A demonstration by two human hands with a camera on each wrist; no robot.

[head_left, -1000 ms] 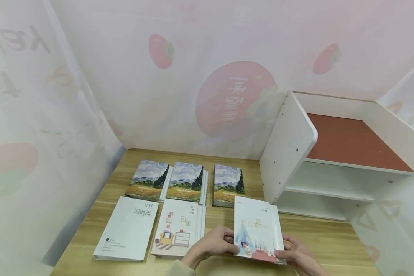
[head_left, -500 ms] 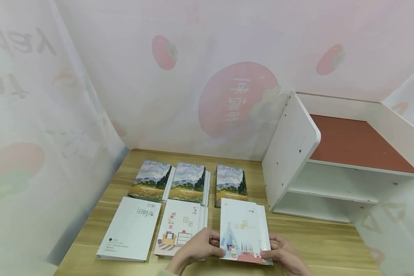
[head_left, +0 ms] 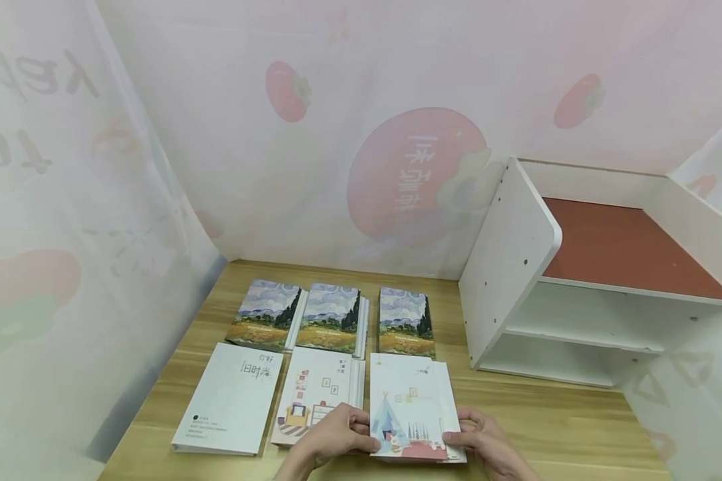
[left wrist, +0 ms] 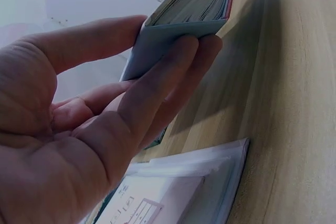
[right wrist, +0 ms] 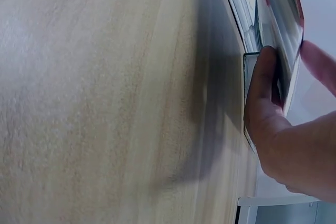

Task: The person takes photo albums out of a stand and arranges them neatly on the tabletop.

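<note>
Both hands hold a white photo album (head_left: 406,407) with a blue tent drawn on its cover, at the front middle of the table. My left hand (head_left: 337,437) grips its left edge, thumb on the cover. In the left wrist view the fingers (left wrist: 173,64) lie along the spine side and underneath. On the opposite edge my right hand (head_left: 487,441) pinches the album, thumb on top and fingers below. The right wrist view shows the album (right wrist: 286,35) raised off the wood, its shadow beneath. An album with an armchair drawing (head_left: 315,387) lies just left of it.
A white album (head_left: 231,394) lies at the front left. Behind are three albums with landscape covers: a left one (head_left: 267,310), a middle one (head_left: 329,317) and a right one (head_left: 405,321). A white shelf unit (head_left: 505,254) stands at the right on the wooden table (head_left: 553,421).
Both hands have carried the tent album leftward, up beside the armchair album and in front of the right landscape album. The other albums stay where they lay.
</note>
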